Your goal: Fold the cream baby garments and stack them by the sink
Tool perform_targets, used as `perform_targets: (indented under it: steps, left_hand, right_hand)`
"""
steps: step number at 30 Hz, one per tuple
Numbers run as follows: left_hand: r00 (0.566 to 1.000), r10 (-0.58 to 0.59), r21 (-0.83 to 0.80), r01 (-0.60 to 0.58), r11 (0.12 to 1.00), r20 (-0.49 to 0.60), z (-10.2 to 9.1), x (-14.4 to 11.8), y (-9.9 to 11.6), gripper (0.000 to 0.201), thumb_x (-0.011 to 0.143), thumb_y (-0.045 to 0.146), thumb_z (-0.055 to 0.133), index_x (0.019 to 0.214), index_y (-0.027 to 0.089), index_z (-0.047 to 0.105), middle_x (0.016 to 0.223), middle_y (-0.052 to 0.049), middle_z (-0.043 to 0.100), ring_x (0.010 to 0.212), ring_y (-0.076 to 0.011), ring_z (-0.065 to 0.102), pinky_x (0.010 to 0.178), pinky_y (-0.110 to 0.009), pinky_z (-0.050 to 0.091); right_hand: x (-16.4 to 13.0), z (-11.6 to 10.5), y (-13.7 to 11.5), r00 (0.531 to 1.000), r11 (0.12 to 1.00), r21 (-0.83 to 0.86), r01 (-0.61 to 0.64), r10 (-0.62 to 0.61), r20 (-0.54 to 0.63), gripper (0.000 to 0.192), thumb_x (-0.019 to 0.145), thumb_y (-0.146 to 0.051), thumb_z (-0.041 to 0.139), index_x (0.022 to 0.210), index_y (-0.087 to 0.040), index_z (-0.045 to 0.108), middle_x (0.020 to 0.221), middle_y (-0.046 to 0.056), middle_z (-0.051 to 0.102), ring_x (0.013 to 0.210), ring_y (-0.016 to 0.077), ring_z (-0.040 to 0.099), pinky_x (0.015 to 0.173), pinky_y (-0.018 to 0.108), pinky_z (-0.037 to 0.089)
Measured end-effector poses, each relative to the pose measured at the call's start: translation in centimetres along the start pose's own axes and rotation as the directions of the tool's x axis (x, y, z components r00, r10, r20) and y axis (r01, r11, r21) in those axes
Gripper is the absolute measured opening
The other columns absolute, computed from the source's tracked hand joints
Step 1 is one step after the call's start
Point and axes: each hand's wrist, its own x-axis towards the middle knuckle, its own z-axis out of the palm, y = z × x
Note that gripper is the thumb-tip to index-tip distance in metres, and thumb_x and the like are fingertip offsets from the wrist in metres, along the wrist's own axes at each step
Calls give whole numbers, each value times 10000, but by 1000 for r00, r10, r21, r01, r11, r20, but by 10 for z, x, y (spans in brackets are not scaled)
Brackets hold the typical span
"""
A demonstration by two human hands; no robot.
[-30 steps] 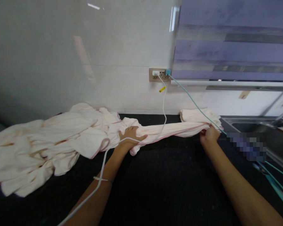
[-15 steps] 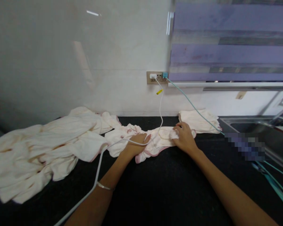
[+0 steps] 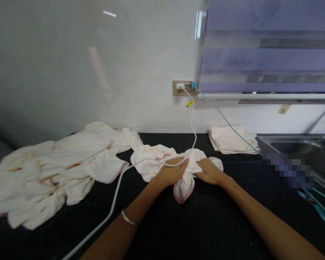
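Both hands meet mid-counter (image 3: 233,216): left hand (image 3: 171,172) and right hand (image 3: 209,172), fingers clamped on the bunched cloth (image 3: 162,164). The white cable (image 3: 116,191) drapes across it and could snag.

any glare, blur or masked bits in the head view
Head view: glare streaks on the glossy wall, a pixelated patch masks something beside the sink, the blind looks smeared by motion, and edges bend from the wide lens; both hands, left and right, on the cloth, are fairly sharp.
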Motion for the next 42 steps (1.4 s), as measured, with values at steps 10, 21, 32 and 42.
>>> perform_targets:
  steps: [10, 21, 32, 42]
  left_hand:
    - [978, 210, 151, -205, 967, -17, 26, -5, -11, 388, 1073, 290, 294, 1227, 170, 629, 1310, -175, 628, 1321, -315, 525, 1138, -547, 382]
    - [993, -2, -184, 24, 983, 119, 9, -1, 1, 262, 995, 464, 512, 1033, 244, 650, 1088, -28, 657, 1066, -215, 568, 974, -360, 440]
    - [950, 170, -202, -118, 972, 263, 8, 2, 12, 329, 872, 303, 613, 618, 181, 444, 745, 4, 569, 802, -174, 532, 810, -309, 379]
    - [770, 499, -644, -153, 749, 398, 15, -7, 50, 107, 724, 190, 699, 687, 186, 599, 704, 30, 583, 726, -147, 539, 751, -274, 413]
  right_hand:
    - [-4, -29, -17, 961, 908, 358, -219, 136, 243, 233, 614, -256, 801, 827, -187, 737, 896, 6, 731, 872, 218, 639, 834, 303, 500]
    - [-10, -45, -22, 811, 398, 849, -348, -326, 485, 803, 576, -333, 962, 1297, -137, 666, 1167, 161, 725, 1116, 276, 685, 973, 366, 510]
    - [-33, -77, -16, 777, 643, 629, -437, -82, 624, 520, 765, -332, 831, 1230, -121, 733, 1051, 113, 765, 906, 201, 729, 787, 285, 574]
    - [-2, -25, -2, 969, 850, 503, -156, 230, -89, 350, 889, -465, 703, 1059, -161, 740, 995, 76, 718, 901, 179, 651, 842, 323, 536]
